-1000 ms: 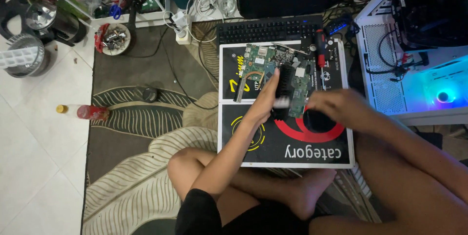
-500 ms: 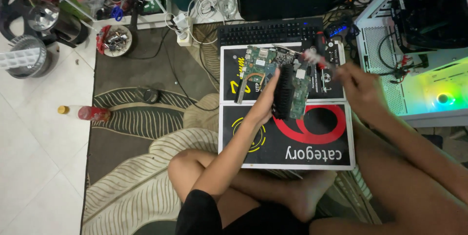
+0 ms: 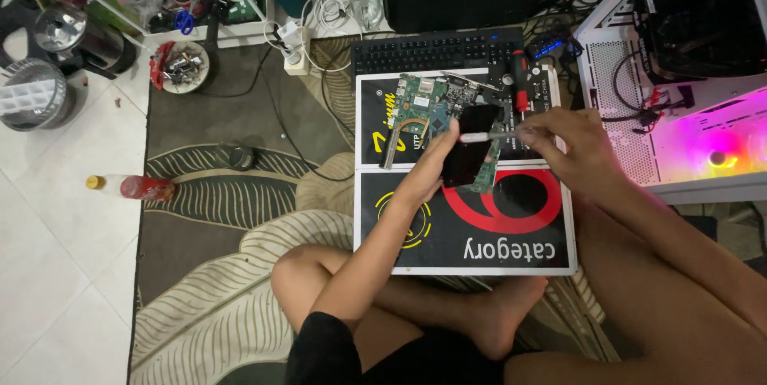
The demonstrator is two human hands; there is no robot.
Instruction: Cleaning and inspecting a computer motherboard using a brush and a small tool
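My right hand (image 3: 571,145) pinches thin white stick tool (image 3: 487,136), long axis pointing left at flat black rectangular slab (image 3: 467,145); my left hand (image 3: 431,168) grips slab's near edge.

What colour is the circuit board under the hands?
Green, partly covered by a black part; the circuit board shows in the head view.

Flat black printed box (image 3: 463,221), red and yellow marks, perhaps cardboard

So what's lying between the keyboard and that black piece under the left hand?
In the head view, a green circuit board lies between the black keyboard and the black part that the left hand steadies.
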